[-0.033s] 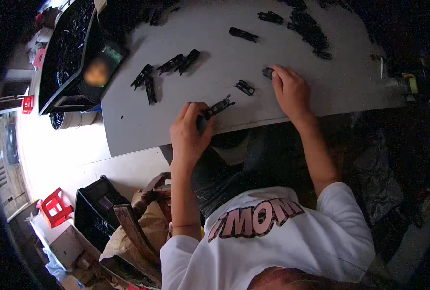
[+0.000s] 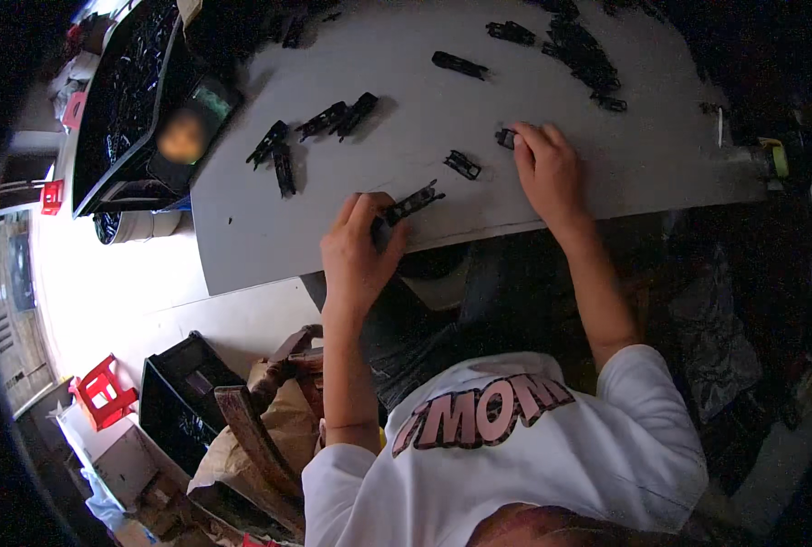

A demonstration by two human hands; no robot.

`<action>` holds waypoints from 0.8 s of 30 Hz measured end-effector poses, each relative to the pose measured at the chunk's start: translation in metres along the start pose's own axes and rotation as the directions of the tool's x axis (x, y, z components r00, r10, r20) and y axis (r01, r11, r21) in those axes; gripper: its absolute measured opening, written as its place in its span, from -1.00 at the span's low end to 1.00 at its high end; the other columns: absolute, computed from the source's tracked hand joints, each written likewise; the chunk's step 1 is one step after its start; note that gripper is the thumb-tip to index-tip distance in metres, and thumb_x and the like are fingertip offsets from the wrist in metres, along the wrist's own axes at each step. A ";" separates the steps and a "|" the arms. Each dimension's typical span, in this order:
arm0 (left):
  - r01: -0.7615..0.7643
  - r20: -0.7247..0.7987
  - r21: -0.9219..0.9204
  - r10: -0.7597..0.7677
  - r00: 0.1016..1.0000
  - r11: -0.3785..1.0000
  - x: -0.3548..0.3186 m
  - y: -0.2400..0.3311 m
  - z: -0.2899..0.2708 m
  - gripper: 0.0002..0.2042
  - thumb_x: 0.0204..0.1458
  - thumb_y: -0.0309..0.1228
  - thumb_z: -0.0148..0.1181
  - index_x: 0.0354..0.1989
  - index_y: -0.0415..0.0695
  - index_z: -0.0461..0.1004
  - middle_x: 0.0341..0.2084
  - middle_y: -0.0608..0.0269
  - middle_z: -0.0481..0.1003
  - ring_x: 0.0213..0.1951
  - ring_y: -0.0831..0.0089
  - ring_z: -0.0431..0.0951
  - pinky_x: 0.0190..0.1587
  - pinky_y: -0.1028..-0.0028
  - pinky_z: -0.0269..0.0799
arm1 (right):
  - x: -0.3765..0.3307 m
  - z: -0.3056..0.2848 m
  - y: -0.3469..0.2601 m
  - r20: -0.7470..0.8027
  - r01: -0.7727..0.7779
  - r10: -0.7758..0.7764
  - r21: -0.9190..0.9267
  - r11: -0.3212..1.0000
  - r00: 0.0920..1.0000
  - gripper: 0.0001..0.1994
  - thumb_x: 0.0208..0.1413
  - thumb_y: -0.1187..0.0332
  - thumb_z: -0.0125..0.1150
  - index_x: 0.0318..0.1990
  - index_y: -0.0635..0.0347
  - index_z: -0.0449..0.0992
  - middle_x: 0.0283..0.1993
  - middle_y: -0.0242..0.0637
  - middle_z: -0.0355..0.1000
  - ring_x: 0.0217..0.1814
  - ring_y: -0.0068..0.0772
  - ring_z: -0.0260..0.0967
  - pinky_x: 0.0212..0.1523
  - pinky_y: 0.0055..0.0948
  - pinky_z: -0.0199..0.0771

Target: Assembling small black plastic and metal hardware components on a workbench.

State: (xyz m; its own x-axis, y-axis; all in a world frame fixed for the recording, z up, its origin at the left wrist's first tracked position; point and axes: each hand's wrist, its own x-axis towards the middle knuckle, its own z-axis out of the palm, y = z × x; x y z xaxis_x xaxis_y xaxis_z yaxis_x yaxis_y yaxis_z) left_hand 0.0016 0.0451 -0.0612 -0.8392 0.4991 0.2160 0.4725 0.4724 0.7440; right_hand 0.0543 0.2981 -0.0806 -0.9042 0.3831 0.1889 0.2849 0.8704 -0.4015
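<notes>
My left hand [image 2: 360,242] is closed around one end of a long black plastic part [image 2: 413,201] near the front edge of the grey table. The part's forked free end points right and away from me. Farther right, the thumb and fingers of my right hand [image 2: 552,173] pinch a small black plastic piece [image 2: 504,138] at the tabletop. Between the hands lies a short black frame-like piece [image 2: 462,165], touched by neither. How the left fingers grip the far end of the long part is hidden.
Several black plastic parts [image 2: 324,120] lie left of centre on the table [image 2: 242,237], another [image 2: 460,65] farther back. A heap of them [image 2: 581,53] sits at the back right. A large black bin [image 2: 118,137] stands left; a black crate [image 2: 182,392] and red stool [image 2: 105,392] are lower left.
The small black piece at my right fingertips appears slightly turned, showing openings in its face. Both hands stay in place, and the long part has barely moved.
</notes>
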 end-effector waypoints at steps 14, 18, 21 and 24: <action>-0.017 0.050 -0.048 0.019 0.999 0.999 -0.001 -0.003 0.005 -0.77 -0.17 -0.46 0.25 -0.30 -0.12 0.42 -0.35 0.16 0.43 -0.36 0.10 0.49 -0.35 0.31 0.39 | -0.012 0.000 -0.055 -0.050 0.188 -0.183 0.132 0.973 0.982 -0.74 -0.05 0.36 0.26 -0.23 0.26 0.39 -0.28 -0.17 0.36 -0.29 -0.19 0.43 -0.34 -0.29 0.44; -0.041 0.044 -0.044 0.043 0.998 0.998 -0.002 -0.004 0.007 -0.75 -0.18 -0.45 0.27 -0.28 -0.11 0.43 -0.37 0.16 0.44 -0.36 0.11 0.49 -0.35 0.31 0.38 | -0.011 0.007 -0.057 0.017 0.214 -0.215 0.032 0.976 0.977 -0.74 -0.06 0.35 0.27 -0.25 0.25 0.39 -0.28 -0.16 0.36 -0.32 -0.17 0.43 -0.37 -0.32 0.44; -0.001 0.035 -0.046 0.003 0.999 0.999 -0.001 -0.002 0.007 -0.75 -0.19 -0.47 0.28 -0.28 -0.11 0.43 -0.42 0.16 0.47 -0.41 0.11 0.50 -0.37 0.33 0.39 | -0.011 0.012 -0.057 0.029 0.196 -0.196 -0.010 0.981 0.980 -0.75 -0.07 0.38 0.27 -0.24 0.26 0.41 -0.29 -0.17 0.35 -0.33 -0.16 0.43 -0.36 -0.30 0.45; 0.109 0.017 -0.146 -0.107 0.994 0.983 0.000 -0.002 0.007 -0.75 -0.19 -0.49 0.29 -0.28 -0.12 0.44 -0.47 0.15 0.50 -0.47 0.11 0.51 -0.40 0.37 0.39 | -0.010 0.011 -0.053 0.100 0.257 -0.312 0.366 0.894 0.945 -0.74 -0.10 0.42 0.27 -0.22 0.28 0.43 -0.28 -0.18 0.34 -0.29 -0.18 0.42 -0.31 -0.32 0.45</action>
State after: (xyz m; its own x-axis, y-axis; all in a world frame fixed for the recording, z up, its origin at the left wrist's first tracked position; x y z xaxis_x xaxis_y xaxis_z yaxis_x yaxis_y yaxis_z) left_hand 0.0024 0.0492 -0.0670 -0.8803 0.4580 0.1239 0.3341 0.4128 0.8473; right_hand 0.0449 0.2444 -0.0705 -0.9749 0.0598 0.2143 -0.0936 0.7637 -0.6388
